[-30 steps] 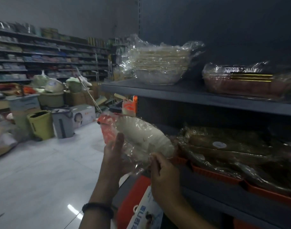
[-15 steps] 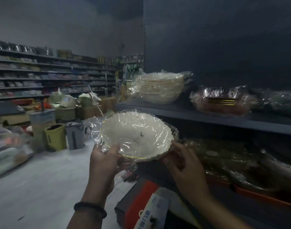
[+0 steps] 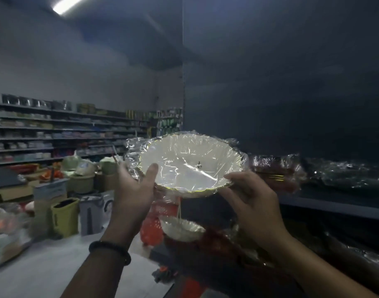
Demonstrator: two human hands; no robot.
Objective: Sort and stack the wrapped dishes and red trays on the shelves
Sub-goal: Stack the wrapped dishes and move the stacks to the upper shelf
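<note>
Both hands, left hand (image 3: 134, 190) and right hand (image 3: 252, 203), now grip the wrapped white bowl (image 3: 189, 165) raised to upper shelf (image 3: 334, 206) height, ready for stacking.

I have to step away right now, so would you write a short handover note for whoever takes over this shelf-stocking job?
Left hand: holds the left rim of the wrapped white bowl, thumb over the film.
Right hand: grips the bowl's right rim.
The bowl is raised in front of the upper shelf, opening toward the camera, not yet set down.
On that shelf: a wrapped red tray just right of the bowl, more wrapped goods further right.
Below: another small white dish and red items, blurred.
Done: this bowl picked up.
Left: place it on the shelf, then sort the items below.
</note>
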